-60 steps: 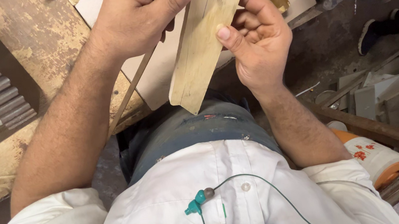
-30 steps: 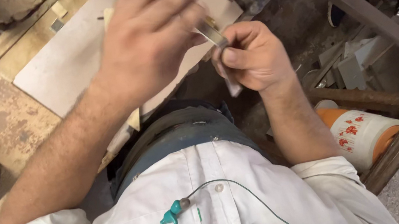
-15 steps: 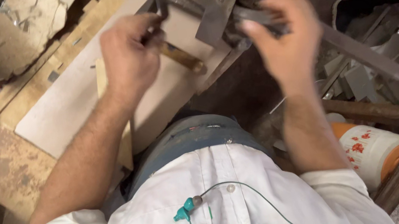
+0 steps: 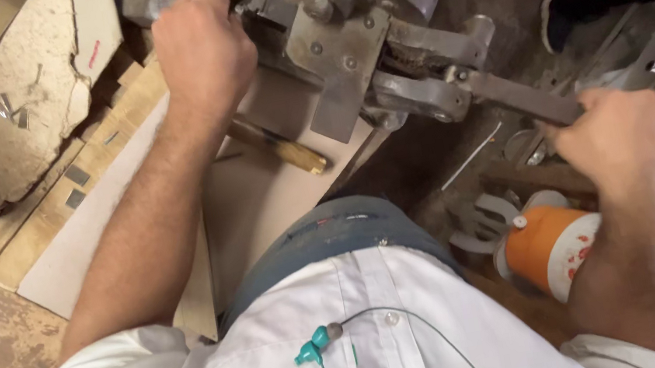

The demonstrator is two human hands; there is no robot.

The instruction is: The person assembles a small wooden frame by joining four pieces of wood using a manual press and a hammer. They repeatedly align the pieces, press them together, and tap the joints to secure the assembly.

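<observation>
A heavy grey metal lever machine (image 4: 339, 40) stands on the bench at the top middle. My left hand (image 4: 203, 49) is closed against the machine's left jaw, and whatever it pinches there is hidden by my fingers. My right hand (image 4: 626, 138) is wrapped around the machine's long metal lever handle (image 4: 522, 98), which slants down to the right. A wooden-handled tool (image 4: 281, 147) lies on a flat board (image 4: 260, 204) just below the machine.
An orange and white cup (image 4: 551, 248) sits low on the right beside scrap metal pieces. Pale wooden boards (image 4: 91, 175) and a chipped slab (image 4: 14, 112) lie on the left. Another person's dark shoe (image 4: 562, 20) shows at the upper right.
Earlier both hands held a flat wooden strip close to my chest. Since then my left hand has gone to the machine's jaw and my right hand has slid out along the lever handle.
</observation>
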